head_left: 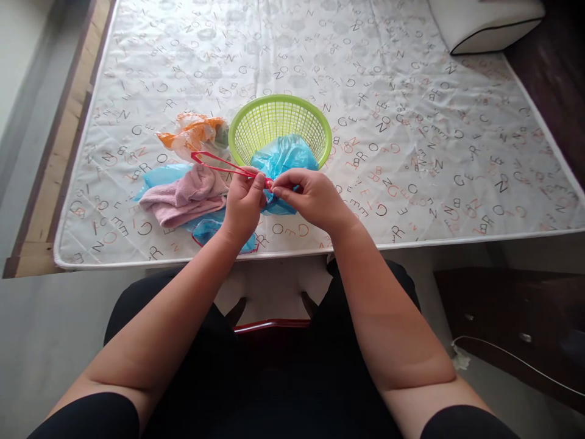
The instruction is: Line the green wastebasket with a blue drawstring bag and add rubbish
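Note:
A light-blue plastic bag (287, 155) hangs partly over the near rim of a green plastic basket (234, 131). Red drawstring (214, 163) comes from the bag's gathered neck and loops out to the left. My left hand (244, 201) is closed on this drawstring. At the neck, beside a red knot, my right hand (311, 194) pinches the string with thumb and forefinger. Left of my hands lies a crumpled pink cloth (185, 194), with more blue plastic (167, 175) behind it and another blue bag with red string (208, 228) in front.
An orange-and-clear plastic bag (192, 131) lies left of the basket. All rest on a mattress (411, 152) with a printed letter pattern. A white item with black piping (491, 27) stands at the far right. The mattress's near edge runs before my knees.

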Motion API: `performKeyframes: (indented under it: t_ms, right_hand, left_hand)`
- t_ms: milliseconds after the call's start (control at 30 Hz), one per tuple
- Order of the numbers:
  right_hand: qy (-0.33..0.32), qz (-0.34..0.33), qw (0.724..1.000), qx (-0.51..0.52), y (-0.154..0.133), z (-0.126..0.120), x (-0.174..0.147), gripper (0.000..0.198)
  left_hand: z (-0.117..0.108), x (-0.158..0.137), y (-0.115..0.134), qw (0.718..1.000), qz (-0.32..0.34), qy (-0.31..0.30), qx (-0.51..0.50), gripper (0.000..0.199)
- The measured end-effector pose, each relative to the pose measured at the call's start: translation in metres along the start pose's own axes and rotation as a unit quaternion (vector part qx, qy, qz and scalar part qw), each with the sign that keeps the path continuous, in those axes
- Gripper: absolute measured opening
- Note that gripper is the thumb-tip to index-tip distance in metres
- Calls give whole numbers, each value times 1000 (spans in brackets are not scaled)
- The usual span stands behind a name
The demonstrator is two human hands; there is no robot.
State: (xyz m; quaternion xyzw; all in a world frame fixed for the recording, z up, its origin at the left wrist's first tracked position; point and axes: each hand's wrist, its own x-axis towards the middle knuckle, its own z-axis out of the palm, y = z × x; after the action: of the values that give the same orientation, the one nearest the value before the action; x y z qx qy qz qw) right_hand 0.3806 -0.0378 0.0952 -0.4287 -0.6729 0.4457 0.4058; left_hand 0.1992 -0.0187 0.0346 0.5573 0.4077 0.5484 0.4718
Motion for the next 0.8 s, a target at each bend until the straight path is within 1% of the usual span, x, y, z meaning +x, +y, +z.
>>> performKeyframes:
  t_ms: [67,167,267,367,433,533,600,633,700,800]
  right_hand:
    - [3,-21,999,-50,1,3,1,18]
    - [23,-39,990,-133,3,7,2,15]
    - [58,-47,976,-205,6,13,4,15]
    - [79,-41,968,-236,10,17,5,10]
    - [72,-34,970,-229,11,17,6,2]
    - [30,-19,982,-184,10,17,4,25]
    - [2,2,984,-176,10,16,2,33]
    - [-7,16,983,-184,10,15,1,33]
    - [-15,36,977,-212,10,15,0,23]
    - [-20,39,971,-237,12,14,0,9]
  left_hand:
    - [-1,1,-2,1000,-13,9,-15,48]
    - [-1,1,-1,999,-27,0,-36,51]
    - [-1,0,1,998,-37,-30,-41,51]
    - [1,-2,5,996,-44,-73,-26,51]
    - [3,-3,9,994,-43,-100,-19,50]
    - [3,-4,15,990,-34,-136,-21,47]
    - [2,-4,19,988,-28,-153,-18,44]
    - [0,-4,21,987,-25,-158,-9,41]
    - [-3,-4,24,986,-15,-165,23,34]
    - [-7,-4,26,984,7,-168,65,27]
